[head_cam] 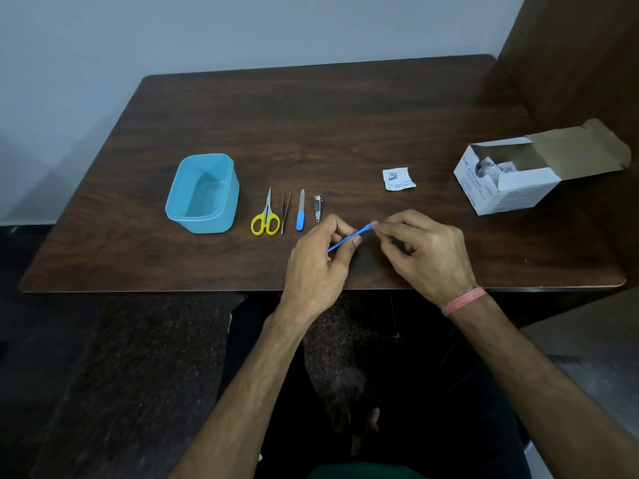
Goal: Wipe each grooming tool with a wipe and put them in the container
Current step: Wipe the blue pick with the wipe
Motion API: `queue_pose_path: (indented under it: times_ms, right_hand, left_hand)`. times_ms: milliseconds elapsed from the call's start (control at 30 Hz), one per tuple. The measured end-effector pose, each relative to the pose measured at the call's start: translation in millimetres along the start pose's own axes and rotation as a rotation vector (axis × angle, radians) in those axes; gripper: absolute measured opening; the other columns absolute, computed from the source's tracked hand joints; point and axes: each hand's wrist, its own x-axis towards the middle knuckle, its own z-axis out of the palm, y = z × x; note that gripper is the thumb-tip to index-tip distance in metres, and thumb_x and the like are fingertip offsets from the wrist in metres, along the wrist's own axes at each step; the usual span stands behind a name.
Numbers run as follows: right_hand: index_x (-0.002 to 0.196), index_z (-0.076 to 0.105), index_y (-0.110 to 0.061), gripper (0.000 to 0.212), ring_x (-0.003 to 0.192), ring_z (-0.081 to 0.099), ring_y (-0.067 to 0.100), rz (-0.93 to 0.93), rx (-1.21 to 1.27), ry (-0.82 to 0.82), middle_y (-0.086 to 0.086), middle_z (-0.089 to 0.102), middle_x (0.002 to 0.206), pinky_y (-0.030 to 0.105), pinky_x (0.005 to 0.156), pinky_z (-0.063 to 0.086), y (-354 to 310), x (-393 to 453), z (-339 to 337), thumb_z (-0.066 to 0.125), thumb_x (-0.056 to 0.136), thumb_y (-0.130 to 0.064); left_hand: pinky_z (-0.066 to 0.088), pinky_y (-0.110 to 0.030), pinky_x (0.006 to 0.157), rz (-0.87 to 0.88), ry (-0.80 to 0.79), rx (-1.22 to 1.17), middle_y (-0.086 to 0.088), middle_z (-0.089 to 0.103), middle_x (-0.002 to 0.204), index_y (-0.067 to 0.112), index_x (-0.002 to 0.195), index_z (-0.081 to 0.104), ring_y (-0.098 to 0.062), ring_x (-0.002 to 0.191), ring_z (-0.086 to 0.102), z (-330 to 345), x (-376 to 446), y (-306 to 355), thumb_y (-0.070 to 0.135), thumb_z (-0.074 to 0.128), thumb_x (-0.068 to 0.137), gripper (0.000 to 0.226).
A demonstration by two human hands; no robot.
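Item in hand: thin blue stick tool (pixel 349 239), held level above the table (pixel 345 108), right of and nearer than the container (pixel 203 193). The left hand (pixel 316 262) pinches its lower end between thumb and curled fingers; the right hand (pixel 420 248) pinches the upper tip with fingertips pressed together — a grip that suits rubbing along the shaft. Whether a wipe sits under the right fingertips cannot be told.

Awaiting turn, laid parallel in a row just right of the container: yellow-handled scissors (pixel 265 216), tweezers (pixel 285 212), blue-handled nail file (pixel 301 210), nail clipper (pixel 317 209). The row likely keeps unwiped tools sorted and within reach.

Container: blue, open-topped, nothing visible inside — no tool stored yet.

Far right of the container: a torn sachet (pixel 397 179), probably the wipe's wrapper, and beyond it an open box of sachets (pixel 511 178), its flap lifted for access.
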Motion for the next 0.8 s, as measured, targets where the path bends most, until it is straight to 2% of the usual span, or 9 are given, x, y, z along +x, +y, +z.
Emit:
queue_pose_path:
  times_ms: [100,233,300,400,467,667,800]
  right_hand:
    - [0.111,0.087,-0.026,0.018,0.072,0.060,0.010,0.091,-0.019,0.013,-0.010,0.077,0.104,0.036,0.060,0.058,0.8,2.7,1.3,0.081,0.097,-0.016]
    - [0.110,0.087,-0.021,0.015,0.058,0.045,0.006,0.213,0.096,0.146,-0.007,0.077,0.104,0.035,0.060,0.056,1.9,5.3,-0.8,0.081,0.097,-0.016]
    - [0.112,0.087,-0.022,0.015,0.057,0.047,0.005,0.178,0.136,0.137,-0.007,0.077,0.105,0.036,0.060,0.056,1.0,3.3,-2.4,0.081,0.099,-0.017]
    - [0.117,0.086,-0.024,0.020,0.067,0.051,0.000,0.057,0.098,0.010,-0.010,0.077,0.107,0.038,0.061,0.059,-0.7,0.8,-0.6,0.080,0.100,-0.017]
    - [0.120,0.085,-0.027,0.021,0.072,0.056,0.004,0.042,0.054,-0.038,-0.011,0.077,0.107,0.039,0.062,0.060,-0.2,2.0,1.1,0.079,0.101,-0.019]
    - [0.118,0.086,-0.026,0.020,0.081,0.061,0.008,0.012,0.019,-0.038,-0.011,0.077,0.107,0.035,0.061,0.059,-1.4,2.2,0.0,0.080,0.101,-0.018]
    - [0.118,0.086,-0.027,0.019,0.079,0.062,0.009,0.015,0.009,-0.035,-0.012,0.076,0.106,0.034,0.060,0.058,-1.4,2.0,0.7,0.079,0.102,-0.020]
  left_hand:
    - [0.059,-0.045,0.082,-0.018,0.006,0.016,0.011,0.074,0.088,0.025,0.097,0.070,-0.012,0.089,0.071,0.8,0.2,0.6,0.024,0.072,0.107,0.010]
    - [0.060,-0.044,0.084,-0.041,0.003,0.041,0.013,0.076,0.092,0.026,0.099,0.071,-0.010,0.093,0.072,1.0,0.4,3.5,0.026,0.072,0.107,0.008]
    - [0.060,-0.044,0.085,-0.050,0.000,0.041,0.014,0.076,0.092,0.026,0.099,0.071,-0.009,0.093,0.073,0.6,0.5,4.2,0.026,0.072,0.108,0.008]
    - [0.060,-0.044,0.084,-0.054,0.004,0.052,0.014,0.076,0.091,0.028,0.098,0.070,-0.008,0.090,0.073,0.6,-0.1,4.2,0.028,0.072,0.107,0.010]
    - [0.060,-0.044,0.083,-0.047,0.004,0.046,0.013,0.076,0.090,0.027,0.097,0.070,-0.009,0.090,0.073,0.8,0.2,3.5,0.027,0.072,0.107,0.010]
    - [0.060,-0.045,0.084,-0.039,0.009,0.038,0.013,0.076,0.091,0.026,0.098,0.070,-0.011,0.089,0.073,1.0,0.1,2.2,0.026,0.072,0.107,0.009]
    - [0.060,-0.045,0.083,-0.034,0.005,0.034,0.014,0.076,0.091,0.026,0.097,0.070,-0.012,0.089,0.073,1.3,0.3,2.0,0.025,0.073,0.107,0.010]
